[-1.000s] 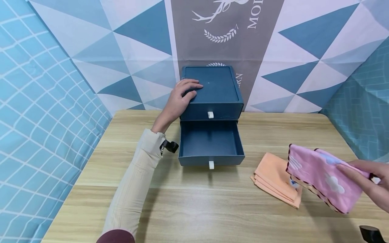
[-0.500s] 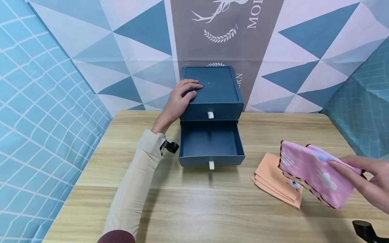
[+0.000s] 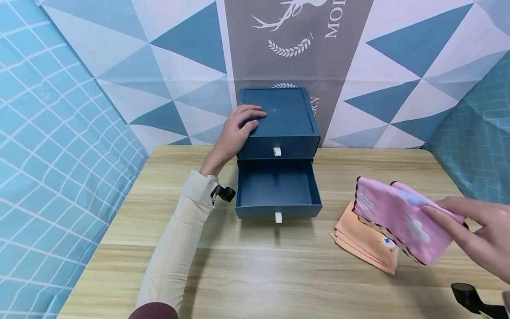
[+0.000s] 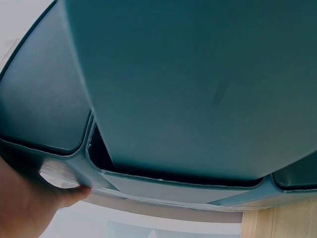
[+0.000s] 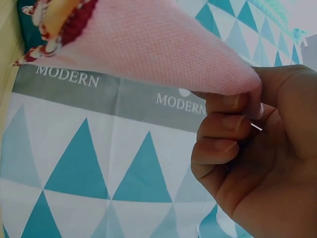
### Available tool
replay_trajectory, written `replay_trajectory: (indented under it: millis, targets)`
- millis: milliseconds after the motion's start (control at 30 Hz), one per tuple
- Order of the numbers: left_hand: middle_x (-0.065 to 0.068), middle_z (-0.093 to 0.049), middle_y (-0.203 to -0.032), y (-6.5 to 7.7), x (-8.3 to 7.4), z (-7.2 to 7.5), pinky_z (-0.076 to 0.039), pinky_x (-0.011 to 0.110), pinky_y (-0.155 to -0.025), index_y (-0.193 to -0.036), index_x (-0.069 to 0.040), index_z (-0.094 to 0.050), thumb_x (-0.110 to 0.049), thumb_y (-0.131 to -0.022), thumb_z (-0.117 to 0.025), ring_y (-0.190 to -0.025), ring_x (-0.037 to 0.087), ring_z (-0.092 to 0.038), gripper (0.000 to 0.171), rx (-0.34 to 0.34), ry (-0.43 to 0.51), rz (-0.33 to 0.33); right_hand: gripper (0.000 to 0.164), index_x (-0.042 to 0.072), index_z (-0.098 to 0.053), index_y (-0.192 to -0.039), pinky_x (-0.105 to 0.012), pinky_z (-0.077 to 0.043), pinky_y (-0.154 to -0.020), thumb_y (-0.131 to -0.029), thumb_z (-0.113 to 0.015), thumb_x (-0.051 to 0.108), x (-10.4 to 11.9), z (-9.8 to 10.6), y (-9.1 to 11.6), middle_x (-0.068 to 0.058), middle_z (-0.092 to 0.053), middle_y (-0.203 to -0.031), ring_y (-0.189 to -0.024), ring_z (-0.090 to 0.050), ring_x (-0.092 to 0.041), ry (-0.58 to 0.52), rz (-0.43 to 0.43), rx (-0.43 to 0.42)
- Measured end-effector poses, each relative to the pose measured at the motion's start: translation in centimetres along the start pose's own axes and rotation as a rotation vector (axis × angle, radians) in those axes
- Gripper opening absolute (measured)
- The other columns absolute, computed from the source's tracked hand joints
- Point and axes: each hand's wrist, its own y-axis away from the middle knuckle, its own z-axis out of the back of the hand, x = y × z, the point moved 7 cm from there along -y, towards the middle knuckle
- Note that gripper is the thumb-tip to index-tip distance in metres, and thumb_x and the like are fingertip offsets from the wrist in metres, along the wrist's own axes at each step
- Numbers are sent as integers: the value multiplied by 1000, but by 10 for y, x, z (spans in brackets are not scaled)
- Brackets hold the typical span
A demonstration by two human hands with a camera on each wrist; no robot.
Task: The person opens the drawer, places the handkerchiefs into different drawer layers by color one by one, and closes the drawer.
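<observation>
A dark blue drawer box (image 3: 279, 113) stands at the back of the table, its lower drawer (image 3: 276, 212) pulled out and bare inside. My left hand (image 3: 235, 130) rests on the box's top at the left edge, the fingers lying on the lid; the left wrist view shows the thumb along its side. On the right, my right hand (image 3: 478, 230) pinches a folded pink towel (image 3: 398, 217) with white clouds and a dark stitched edge. This towel hangs in the air, partly in front of a folded orange cloth (image 3: 364, 241) lying on the table.
The wooden table (image 3: 255, 274) reaches to a patterned backdrop (image 3: 191, 57) behind the box. Blue gridded sheeting (image 3: 59, 133) flanks the left side. Small white pulls (image 3: 278, 217) sit on both drawer fronts. The open drawer juts toward the viewer.
My right hand has carried the pink towel leftward and slightly up, so it covers more of the orange cloth. The left hand and the drawer box stay in place.
</observation>
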Motion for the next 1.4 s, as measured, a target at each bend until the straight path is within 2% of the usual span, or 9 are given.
replay_trajectory:
  millis: [200,467,600,767,900,1000,1167,1267,1400]
  targets:
    - [-1,-53,-142,0,0,1,-22,31,-117,-126,-14,-69,-17,-104,-48,-140,7,-32,31,-1,2,1,24,26,-73,-80,-11,-30,-44,-84,-76,3,12,1,-8,22,-52,-62,-55,-40,9,-45,42,-12]
    - [0,-53,-143,0,0,0,-22,32,-117,-127,-14,-69,-18,-104,-47,-140,7,-32,31,2,10,-2,35,29,-61,-72,-10,-29,-45,-82,-76,-1,27,-3,-20,21,-45,-63,-59,-39,9,-88,117,-12]
    - [0,-53,-142,0,0,1,-22,32,-117,-126,-14,-69,-17,-104,-48,-140,7,-32,31,-1,8,-4,30,27,-65,-72,-10,-30,-48,-85,-75,1,35,-7,-28,20,-47,-63,-60,-40,9,-123,169,-27]
    - [0,-53,-142,1,0,1,-22,32,-117,-126,-14,-69,-17,-104,-48,-140,6,-32,31,-4,8,1,16,16,-71,-76,-10,-32,-48,-90,-73,11,54,-7,-41,17,-53,-62,-59,-42,8,-234,269,-82]
    - [0,-53,-142,1,0,0,-21,32,-117,-126,-14,-69,-17,-104,-47,-140,6,-32,31,-2,11,3,22,8,-73,-77,-10,-35,-47,-95,-69,20,68,-9,-52,13,-57,-64,-60,-45,7,-301,334,-112]
    - [-1,-53,-142,1,1,-1,-21,32,-117,-126,-14,-69,-16,-104,-47,-140,6,-31,31,-2,11,3,20,7,-74,-80,-10,-34,-47,-95,-69,19,74,-13,-61,12,-60,-66,-61,-45,7,-302,343,-99]
    - [-1,-53,-142,2,1,-1,-20,32,-118,-126,-14,-69,-17,-104,-47,-140,6,-31,31,-5,5,5,6,8,-77,-91,-12,-35,-51,-91,-71,9,81,-24,-77,9,-65,-71,-64,-48,6,-297,367,-48]
    - [-1,-53,-142,2,0,-1,-19,33,-118,-126,-14,-69,-17,-104,-47,-140,7,-31,32,-9,0,5,15,8,-78,-98,-13,-38,-54,-86,-74,0,82,-35,-87,7,-68,-76,-66,-51,4,-314,362,-9]
    - [-1,-54,-141,2,0,-1,-18,33,-118,-126,-13,-69,-17,-103,-47,-140,7,-32,32,-13,-2,3,22,11,-78,-97,-14,-41,-52,-83,-75,-4,82,-52,-100,8,-70,-80,-65,-54,2,-350,359,43]
